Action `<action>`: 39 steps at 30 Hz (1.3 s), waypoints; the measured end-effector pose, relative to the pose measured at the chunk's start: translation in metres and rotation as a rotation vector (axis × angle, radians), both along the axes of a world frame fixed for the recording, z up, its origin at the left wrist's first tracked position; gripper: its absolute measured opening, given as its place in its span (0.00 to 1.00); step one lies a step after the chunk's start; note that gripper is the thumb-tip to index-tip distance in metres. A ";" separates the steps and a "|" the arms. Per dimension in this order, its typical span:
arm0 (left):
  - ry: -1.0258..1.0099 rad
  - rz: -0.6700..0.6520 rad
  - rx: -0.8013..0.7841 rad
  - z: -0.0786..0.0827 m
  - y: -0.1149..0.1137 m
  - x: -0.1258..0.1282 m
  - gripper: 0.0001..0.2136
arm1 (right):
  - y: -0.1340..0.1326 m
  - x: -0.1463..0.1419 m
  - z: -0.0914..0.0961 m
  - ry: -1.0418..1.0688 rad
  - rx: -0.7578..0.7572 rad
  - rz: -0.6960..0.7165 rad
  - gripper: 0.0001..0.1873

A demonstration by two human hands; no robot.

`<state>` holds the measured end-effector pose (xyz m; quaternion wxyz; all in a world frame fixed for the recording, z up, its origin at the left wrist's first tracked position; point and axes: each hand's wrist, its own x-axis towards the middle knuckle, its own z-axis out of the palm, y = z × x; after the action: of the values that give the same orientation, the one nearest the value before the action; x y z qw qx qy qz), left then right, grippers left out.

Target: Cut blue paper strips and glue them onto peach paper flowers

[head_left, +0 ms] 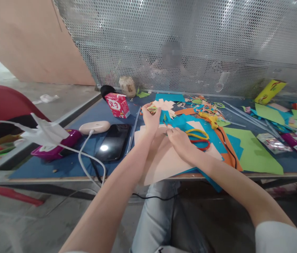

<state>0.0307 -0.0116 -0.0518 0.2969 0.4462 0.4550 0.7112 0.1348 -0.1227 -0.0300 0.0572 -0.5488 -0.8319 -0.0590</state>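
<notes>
Evidently, your left hand (152,116) is drawn in narrow at the edge of a frilled pale cut-out (167,104), thumb and fingers seeming to pinch it, perhaps so that it stays lifted and steady near the middle of the worktop (68,169); your right hand (180,142) is curled low over a large pale sheet (161,161), its fingertips close beside the cut-out, though you cannot tell from this angle whether they grip anything; both wrists come in over that sheet, which probably serves as your working surface, with blue paper (176,121) spread just beyond; scissors (198,136) lie beside your right hand, their handles showing, presumably for an easy reach; a yellow glue gun (209,119) sits a little farther off, its black cord (227,147) trailing back over orange paper; your phone (114,142) lies left of the sheet, likely out of the way of your forearms.
</notes>
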 end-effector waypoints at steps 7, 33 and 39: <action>-0.073 -0.048 -0.045 -0.002 -0.003 0.005 0.16 | 0.037 0.072 0.032 0.130 0.150 -0.224 0.13; -0.732 -0.647 -0.359 0.016 -0.022 0.011 0.06 | 0.050 0.116 0.047 1.668 -0.404 0.192 0.14; -0.664 -0.767 -0.325 0.019 -0.032 0.015 0.07 | 0.003 0.098 0.057 1.672 -0.449 0.542 0.09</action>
<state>0.0458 -0.0433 -0.0328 0.7288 0.2797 0.2451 0.5749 0.2326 -0.1193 0.0271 0.5464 -0.1964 -0.6114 0.5376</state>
